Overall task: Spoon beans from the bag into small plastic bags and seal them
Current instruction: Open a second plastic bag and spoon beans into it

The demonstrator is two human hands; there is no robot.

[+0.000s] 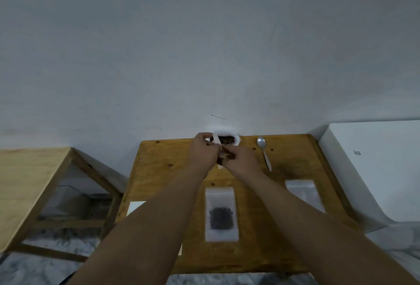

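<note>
Both hands were together at the table's (159, 171) far edge, left hand (203, 152) and right hand (241, 159) pinching a small bag (223, 156) of beans, right in front of the big white bag (227, 139). The spoon (264, 153) lay just to the right, a filled bag (221, 214) nearer, and empty bags (302, 190) beside it.

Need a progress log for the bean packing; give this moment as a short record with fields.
left hand: pinches held bag
right hand: pinches the same bag
held bag: small, beans inside; seal cannot be told
bean bag: white, open, at far edge of table
spoon: lying on table, right of hands, untouched
filled bag: flat, centre, beans inside
empty bag: flat, right side
</note>
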